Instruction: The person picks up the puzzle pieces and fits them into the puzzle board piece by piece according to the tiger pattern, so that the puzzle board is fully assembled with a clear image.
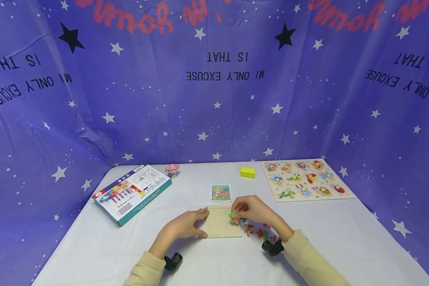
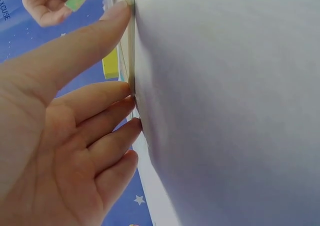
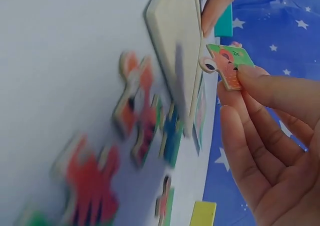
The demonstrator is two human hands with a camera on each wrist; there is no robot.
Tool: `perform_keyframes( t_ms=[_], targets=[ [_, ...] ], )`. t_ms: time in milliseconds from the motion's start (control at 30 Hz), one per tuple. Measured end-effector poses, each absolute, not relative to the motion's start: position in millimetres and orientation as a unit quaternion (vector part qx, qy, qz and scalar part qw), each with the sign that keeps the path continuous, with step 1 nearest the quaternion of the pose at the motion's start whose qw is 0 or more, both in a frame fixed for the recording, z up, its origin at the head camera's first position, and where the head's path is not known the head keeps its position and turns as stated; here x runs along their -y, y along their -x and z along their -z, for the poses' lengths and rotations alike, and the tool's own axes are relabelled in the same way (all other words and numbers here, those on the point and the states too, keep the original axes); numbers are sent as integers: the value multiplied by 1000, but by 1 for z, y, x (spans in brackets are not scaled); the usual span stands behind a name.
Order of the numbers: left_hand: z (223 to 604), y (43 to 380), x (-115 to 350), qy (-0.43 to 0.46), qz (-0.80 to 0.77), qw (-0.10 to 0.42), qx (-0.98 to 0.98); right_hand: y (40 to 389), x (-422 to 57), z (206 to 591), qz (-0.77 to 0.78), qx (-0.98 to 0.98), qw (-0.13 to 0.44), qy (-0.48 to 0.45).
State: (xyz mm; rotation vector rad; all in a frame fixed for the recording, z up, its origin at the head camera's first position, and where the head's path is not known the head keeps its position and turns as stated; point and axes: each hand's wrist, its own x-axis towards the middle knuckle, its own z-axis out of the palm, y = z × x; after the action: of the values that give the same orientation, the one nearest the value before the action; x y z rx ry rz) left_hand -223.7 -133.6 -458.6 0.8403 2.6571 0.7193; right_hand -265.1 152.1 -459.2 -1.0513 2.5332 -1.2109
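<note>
A pale wooden puzzle tray (image 1: 219, 224) lies on the white table, its bare inside showing. My left hand (image 1: 188, 224) rests at the tray's left edge, thumb and fingertips touching the rim with fingers fairly straight. Over the tray's right side, my right hand (image 1: 254, 209) pinches a green and orange jigsaw piece (image 3: 227, 65) between thumb and fingers. The piece has a rounded knob with an eye printed on it. Loose jigsaw pieces (image 3: 92, 183), several in orange, green and blue, lie to the right of the tray, partly hidden under the right forearm in the head view.
Beyond the tray lies a picture card (image 1: 221, 193). A yellow block (image 1: 247, 172) and a pink figurine (image 1: 172, 170) stand farther back. At the left is a toy box (image 1: 132, 194); at the right, an insect puzzle board (image 1: 307, 180). A starry purple cloth (image 1: 214, 119) hangs behind.
</note>
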Motion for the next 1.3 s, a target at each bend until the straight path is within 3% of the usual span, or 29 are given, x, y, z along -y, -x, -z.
perform_keyframes(
  t_ms=[367,1300],
  targets=[
    [459,223,134,-291,-244,127,-916,269,-122,461,394,-845,53,357],
    [464,224,136,-286,-239,123,-920,282,-77,474,379,-886,52,261]
  ],
)
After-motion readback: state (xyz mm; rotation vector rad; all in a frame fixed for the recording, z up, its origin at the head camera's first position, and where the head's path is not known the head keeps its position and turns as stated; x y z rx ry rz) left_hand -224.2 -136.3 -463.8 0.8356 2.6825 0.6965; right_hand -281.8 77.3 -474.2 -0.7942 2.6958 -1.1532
